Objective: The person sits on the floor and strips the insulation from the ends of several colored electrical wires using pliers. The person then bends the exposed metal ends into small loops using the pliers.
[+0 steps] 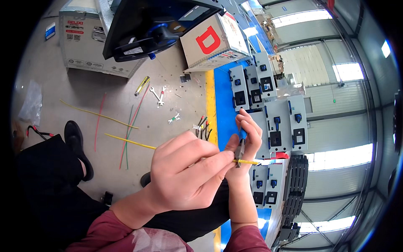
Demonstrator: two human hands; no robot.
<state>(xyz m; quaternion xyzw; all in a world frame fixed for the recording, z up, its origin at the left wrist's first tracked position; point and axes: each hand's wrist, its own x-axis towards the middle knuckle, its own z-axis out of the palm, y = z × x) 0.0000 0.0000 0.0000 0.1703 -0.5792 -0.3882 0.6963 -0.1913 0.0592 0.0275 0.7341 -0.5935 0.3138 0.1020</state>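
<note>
Head view: left fingers (218, 161) pinched on yellow wire (130, 142), right fingers (252, 126) clamped around pliers (239, 152).

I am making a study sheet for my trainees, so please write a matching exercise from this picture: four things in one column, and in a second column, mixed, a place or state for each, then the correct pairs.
Things
1. yellow wire
2. pliers
3. spanners
4. black shoe

Place or state
A. lying on the grey floor, near the cardboard boxes
B. pinched in the left hand, running out to both sides
C. on the floor at the left, beside the dark trouser leg
D. held in the right hand, jaws closed on the wire

Pairs: 1-B, 2-D, 3-A, 4-C
</note>
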